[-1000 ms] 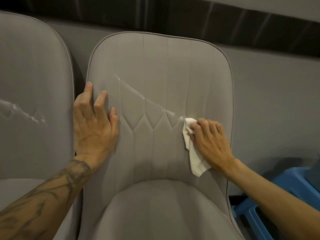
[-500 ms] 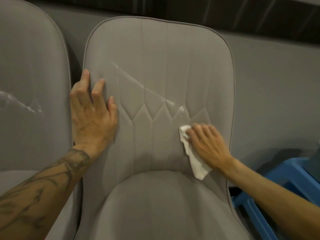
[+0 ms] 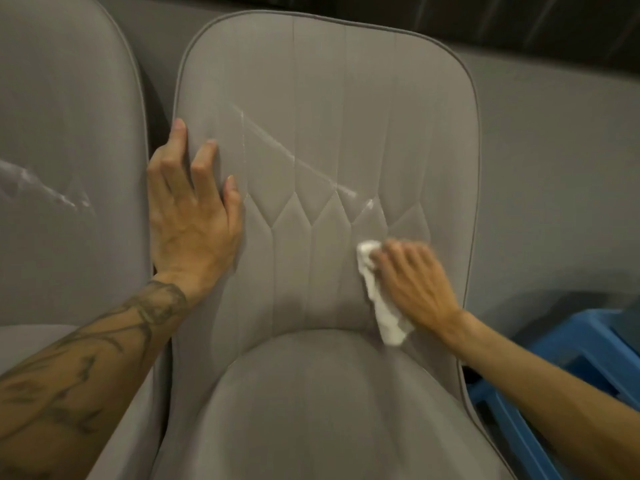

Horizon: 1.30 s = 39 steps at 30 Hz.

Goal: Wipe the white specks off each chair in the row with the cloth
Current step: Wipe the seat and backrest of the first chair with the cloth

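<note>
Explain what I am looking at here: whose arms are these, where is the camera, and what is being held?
There is no machine here. A person works with bare hands, and the camera sits on their head, looking forward and down, so both arms reach in from the bottom of the view. In front stands a grey padded chair. A white streak runs slantwise across its backrest. The left hand rests flat, fingers straight, on the backrest's left edge. The right hand, blurred, holds a crumpled white cloth against the backrest, just below the streak's lower end. A second chair on the left carries a white smear too. What looks like a blue stool stands low on the right.
</note>
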Motion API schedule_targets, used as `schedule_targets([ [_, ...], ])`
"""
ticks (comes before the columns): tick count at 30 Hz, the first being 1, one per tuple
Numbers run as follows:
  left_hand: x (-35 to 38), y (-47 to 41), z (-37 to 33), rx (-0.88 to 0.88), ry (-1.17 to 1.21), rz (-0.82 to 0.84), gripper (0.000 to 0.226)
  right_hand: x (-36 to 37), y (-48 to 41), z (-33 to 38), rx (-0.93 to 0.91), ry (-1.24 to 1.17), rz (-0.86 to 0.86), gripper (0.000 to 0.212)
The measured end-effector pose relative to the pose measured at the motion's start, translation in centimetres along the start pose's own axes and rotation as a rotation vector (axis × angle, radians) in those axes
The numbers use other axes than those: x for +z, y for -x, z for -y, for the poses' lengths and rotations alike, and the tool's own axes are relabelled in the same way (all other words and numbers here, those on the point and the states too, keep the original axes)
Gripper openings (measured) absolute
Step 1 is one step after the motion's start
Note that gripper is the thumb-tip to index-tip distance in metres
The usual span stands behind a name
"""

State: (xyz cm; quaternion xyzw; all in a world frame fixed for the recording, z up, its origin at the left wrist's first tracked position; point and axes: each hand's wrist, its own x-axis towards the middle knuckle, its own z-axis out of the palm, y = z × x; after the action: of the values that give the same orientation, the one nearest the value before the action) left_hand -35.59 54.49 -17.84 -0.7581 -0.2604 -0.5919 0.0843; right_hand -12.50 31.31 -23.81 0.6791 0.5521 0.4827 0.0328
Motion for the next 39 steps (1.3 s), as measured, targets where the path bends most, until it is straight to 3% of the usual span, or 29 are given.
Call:
schedule_targets([
  [3,0.0,0.0,0.0,0.0,-0.003,-0.001,0.043,-0.5,-2.1,-0.2,0.215,-0.065,-0.117,0.02],
  [7,0.0,0.0,0.0,-0.003,0.01,0.007,0.044,1.5,3.4,3.6,-0.062,-0.057,0.033,0.022],
  [9,0.0,0.0,0.0,0.008,0.01,0.003,0.043,1.4,3.1,2.9,-0.103,-0.043,0.042,0.024],
  [14,0.1,-0.1,0.1,0.005,0.021,0.007,0.044,-1.6,-8.7,-3.2,0.327,-0.092,-0.25,0.015],
  [17,0.0,-0.1,0.1,0.001,0.028,0.018,0.044,-1.9,-11.8,-3.9,0.498,-0.125,-0.313,0.016],
  [19,0.0,-0.1,0.0,-0.004,0.037,0.026,0.045,-0.9,-9.6,-1.9,0.426,-0.159,-0.271,0.017],
  [23,0.0,-0.1,0.1,-0.008,0.04,0.032,0.045,-0.3,-6.4,-1.1,0.085,-0.139,-0.173,0.017],
  [25,0.0,-0.1,0.1,-0.006,0.036,0.028,0.045,-1.2,-9.7,-3.3,0.159,-0.127,-0.231,0.016],
  [27,0.0,-0.1,0.0,-0.003,0.031,0.023,0.045,-2.4,-13.9,-5.6,0.354,-0.103,-0.319,0.019],
  [30,0.0,-0.1,0.0,-0.009,0.033,0.027,0.046,-2.5,-15.8,-5.2,0.535,-0.132,-0.366,0.022],
  [35,0.0,-0.2,0.0,-0.013,0.044,0.055,0.047,-0.7,-10.0,-1.1,0.241,-0.204,-0.252,0.018],
  [39,-0.1,-0.2,0.1,-0.015,0.047,0.066,0.047,-2.5,-15.4,-4.9,0.305,-0.168,-0.329,0.019],
])
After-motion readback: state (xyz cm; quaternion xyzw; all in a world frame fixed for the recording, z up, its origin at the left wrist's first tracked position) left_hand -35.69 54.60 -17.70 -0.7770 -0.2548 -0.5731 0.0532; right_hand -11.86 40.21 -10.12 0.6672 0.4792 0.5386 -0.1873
